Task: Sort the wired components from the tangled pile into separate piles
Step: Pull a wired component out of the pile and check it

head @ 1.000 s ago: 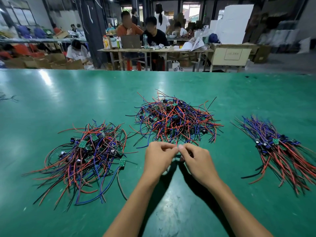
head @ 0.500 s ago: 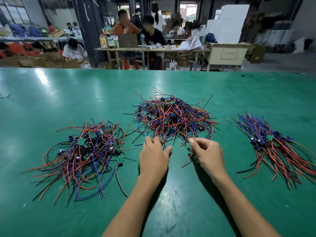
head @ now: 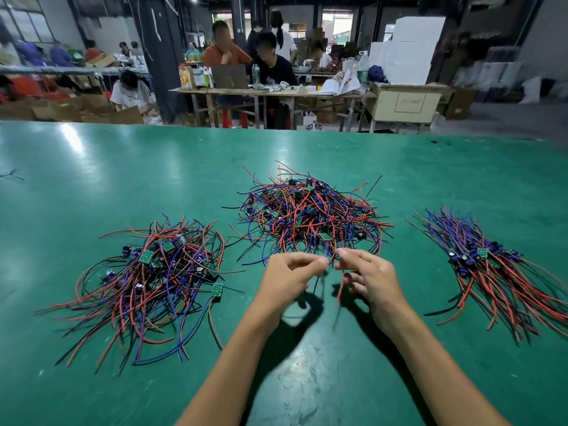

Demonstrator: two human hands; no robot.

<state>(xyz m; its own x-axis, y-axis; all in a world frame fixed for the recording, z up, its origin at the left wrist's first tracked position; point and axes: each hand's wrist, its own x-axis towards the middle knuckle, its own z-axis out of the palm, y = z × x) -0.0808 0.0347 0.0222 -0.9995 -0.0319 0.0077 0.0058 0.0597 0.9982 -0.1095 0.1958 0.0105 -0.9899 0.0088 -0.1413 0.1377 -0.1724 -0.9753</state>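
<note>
Both hands, left (head: 287, 276) and right (head: 367, 276), pinched one wired component (head: 326, 241) just below the tangled pile (head: 310, 213). Sorted piles (head: 147, 281) (head: 491, 265) flanked them on the table (head: 123, 167).

wire piles (head: 310, 216): 3 | hands (head: 287, 279): 2 | green table (head: 123, 167): 1

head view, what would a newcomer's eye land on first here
Three heaps of red, blue and black wires on the green table: a tangled pile at centre, a loose pile left, a neat bundle right. In front, the left hand and right hand pinch wires from the tangle.
</note>
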